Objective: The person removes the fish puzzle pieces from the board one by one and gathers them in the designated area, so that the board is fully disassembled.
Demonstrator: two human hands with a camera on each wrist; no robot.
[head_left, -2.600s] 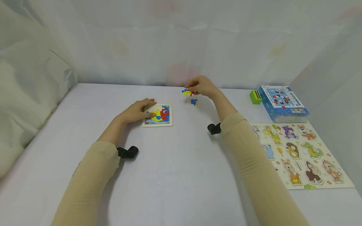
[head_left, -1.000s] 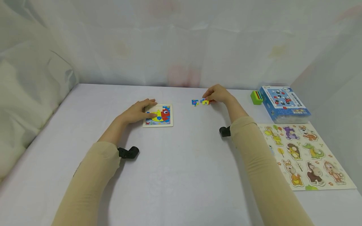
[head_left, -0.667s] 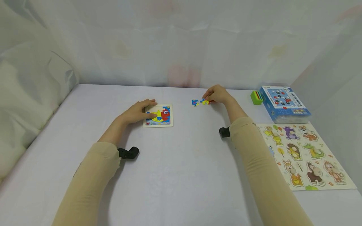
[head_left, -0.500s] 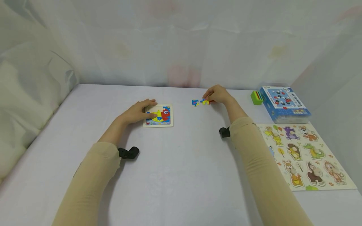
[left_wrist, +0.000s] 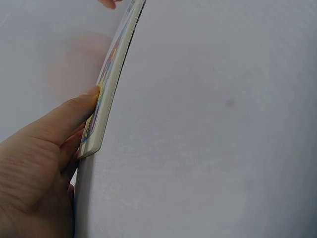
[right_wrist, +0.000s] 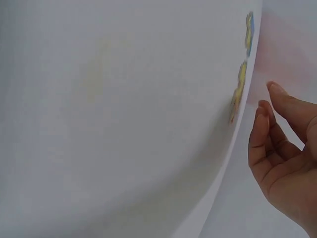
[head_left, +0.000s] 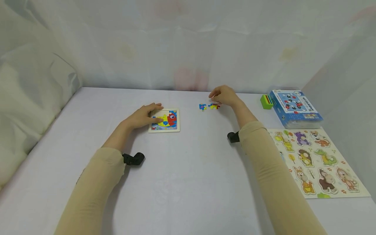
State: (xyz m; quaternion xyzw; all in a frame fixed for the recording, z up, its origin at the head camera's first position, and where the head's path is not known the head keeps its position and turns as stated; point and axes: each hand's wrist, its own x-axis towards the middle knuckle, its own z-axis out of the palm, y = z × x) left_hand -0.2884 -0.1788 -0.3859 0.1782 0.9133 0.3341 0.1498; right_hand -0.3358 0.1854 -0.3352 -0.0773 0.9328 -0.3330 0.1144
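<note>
In the head view, the left hand point(head_left: 141, 117) rests over the left side of a small framed puzzle board point(head_left: 164, 131) showing a red and yellow fish. Its thumb presses on the picture, and its index finger reaches the far edge. The left wrist view shows the thumb on the face of the board point(left_wrist: 111, 94), with the other fingers partly hidden. The right hand point(head_left: 224, 95) hovers just above a yellow, blue and red puzzle part point(head_left: 214, 106). A gap separates thumb from fingers on the right hand point(right_wrist: 287, 144), which holds nothing. Another blue and yellow part point(head_left: 202, 106) lies just left.
At the right stand a green block point(head_left: 266, 102) and a blue boxed set point(head_left: 295, 107). An animal picture board point(head_left: 314, 163) lies in front of them, partly covered by the right sleeve. A white curtain point(head_left: 132, 45) hangs behind the white table point(head_left: 176, 182).
Earlier the right hand moved the multicoloured part rightward and down beside the blue and yellow one. It has since let go and lifted slightly. The left hand has stayed on the board.
</note>
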